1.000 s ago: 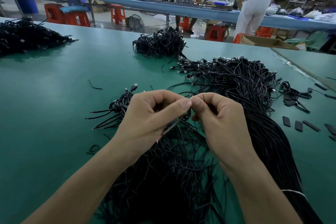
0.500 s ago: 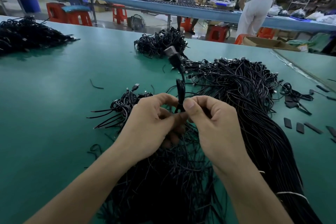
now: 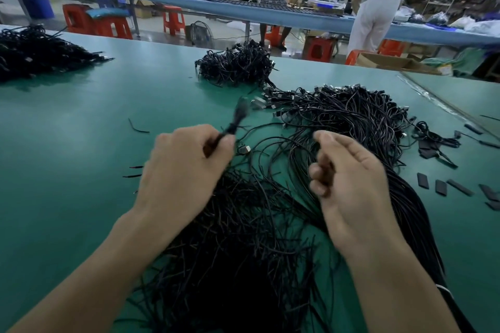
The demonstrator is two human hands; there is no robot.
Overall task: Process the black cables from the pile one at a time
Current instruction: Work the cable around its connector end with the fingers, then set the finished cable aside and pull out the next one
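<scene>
I am gripping one black cable (image 3: 232, 125) in my left hand (image 3: 184, 170), with the fingers curled tight around it, so that it is sticking up out of the fist and leaning away to the right; its far end is blurred, and I cannot tell what kind of plug it is carrying. My right hand (image 3: 349, 184) is hovering beside it, well apart from the left, with the fingers loosely curled, the thumb standing off from them, and nothing held between them. Both hands are hanging just above the main pile (image 3: 351, 121) of black cables, which is spreading over the green table (image 3: 81, 143) from the right side down under my wrists, where the loose ends (image 3: 238, 251) are fanning out. A smaller heap (image 3: 235, 65) is lying farther back, and another heap (image 3: 35, 54) is sitting at the far left. Flat black strips (image 3: 441, 186) are lying scattered on the table to the right of the pile.
</scene>
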